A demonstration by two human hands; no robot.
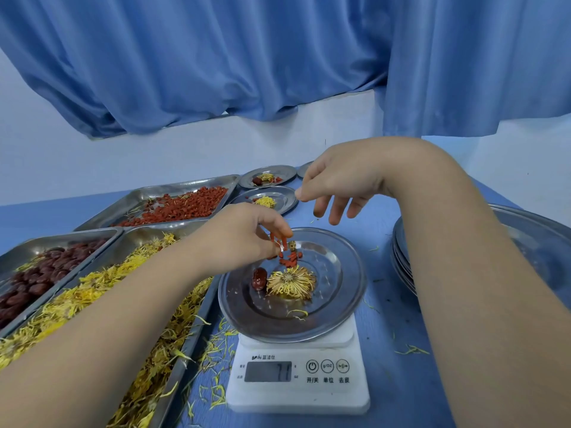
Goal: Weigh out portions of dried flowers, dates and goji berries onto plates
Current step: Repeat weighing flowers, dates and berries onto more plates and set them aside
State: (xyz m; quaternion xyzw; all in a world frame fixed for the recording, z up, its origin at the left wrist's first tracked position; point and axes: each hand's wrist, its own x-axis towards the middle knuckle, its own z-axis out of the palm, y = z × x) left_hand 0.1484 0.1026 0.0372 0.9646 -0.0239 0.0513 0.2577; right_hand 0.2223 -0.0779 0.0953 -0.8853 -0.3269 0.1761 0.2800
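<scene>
- The left hand [247, 239] hangs over the plate [349, 273] on the scale [296, 393], thumb and fingertips pinched on a few goji berries [276, 239] just above the berry pile [289, 257].
- On that plate one date [259, 278] lies touching a dried flower [290, 281], with the berry pile just behind them.
- The right hand [336, 183] hovers higher, over the plate's far rim, fingers loose and apart; I see nothing in it.
- To my eye this is the goji step, the last ingredient for this portion.
- The scale display [268, 371] is too blurred for me to trust a reading.
- Next, I'd say, the berries should be let fall a few at a time, watching the display, with spares going back to the goji tray [179, 205].
- Two filled plates [268, 177] sit beyond; a stack of plates [404, 257] waits at the right.
</scene>
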